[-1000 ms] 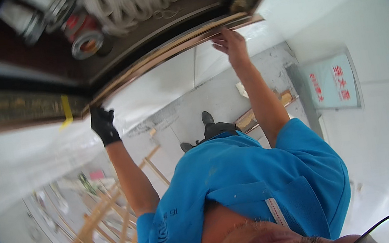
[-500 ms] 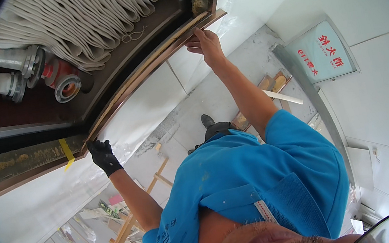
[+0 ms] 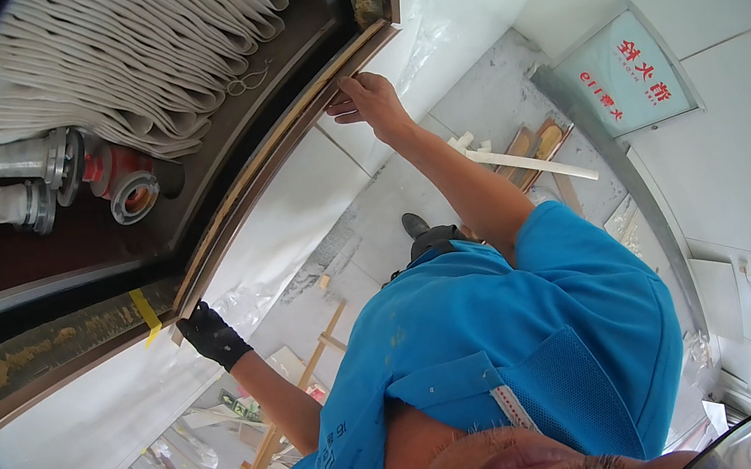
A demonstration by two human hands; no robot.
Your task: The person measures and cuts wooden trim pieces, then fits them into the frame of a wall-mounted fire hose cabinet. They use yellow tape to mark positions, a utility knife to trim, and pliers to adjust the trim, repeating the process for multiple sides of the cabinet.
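A long, narrow brown trim strip (image 3: 272,161) runs along the lower edge of a dark-framed recessed cabinet (image 3: 53,287). My left hand (image 3: 214,336), in a black glove, is closed at the strip's left end, by the frame's corner. Bare and near the strip's other end, my right hand (image 3: 371,107) pinches its edge, with the remaining fingers curled below. Inside the cabinet lie a folded white fire hose (image 3: 116,60), metal hose couplings (image 3: 11,165) and a red valve (image 3: 109,172) with a round metal outlet. Yellow tape (image 3: 146,312) crosses the frame beside my left hand.
Below my left forearm stands a wooden frame of slats (image 3: 263,455). Boards (image 3: 542,146) and a white strip (image 3: 530,163) lie on the floor past my right arm. A glass-fronted panel with red lettering (image 3: 628,72) is set in the right wall.
The strip's right end stuck out past the cabinet frame; now it sits about level with the frame's corner. Both hands stay on the strip. The view has shifted slightly.
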